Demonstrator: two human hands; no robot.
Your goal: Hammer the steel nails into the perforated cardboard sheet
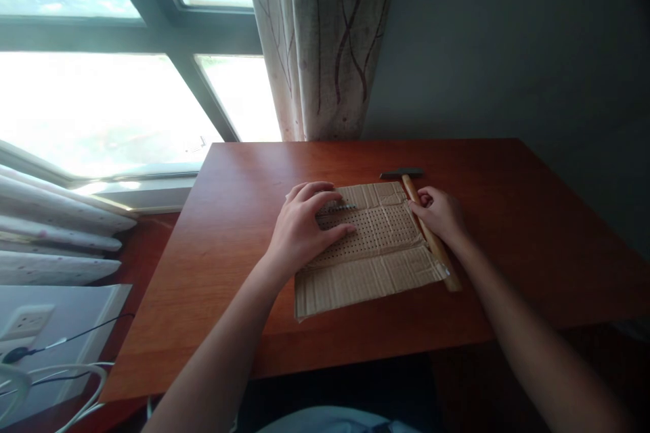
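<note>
A sheet of brown cardboard (360,274) lies on the table with a grid of small dark holes across its middle. My left hand (305,223) rests over its left side, thumb and fingers spread apart. Between thumb and forefinger runs a short row of small, shiny metal pieces (347,208), too small to name surely and partly hidden by the hand. Along the cardboard's right edge lies a hammer (434,243), wooden handle toward me and dark metal head away. My right hand (441,215) is closed at the upper handle, thumb across it and fingers curled.
The reddish-brown wooden table (218,237) ends close in front of my body. Beyond it hang a patterned curtain (335,47) and a grey wall (497,47). A bright window (101,108) is at the left, with a wall socket (28,321) and white cables (66,372) below.
</note>
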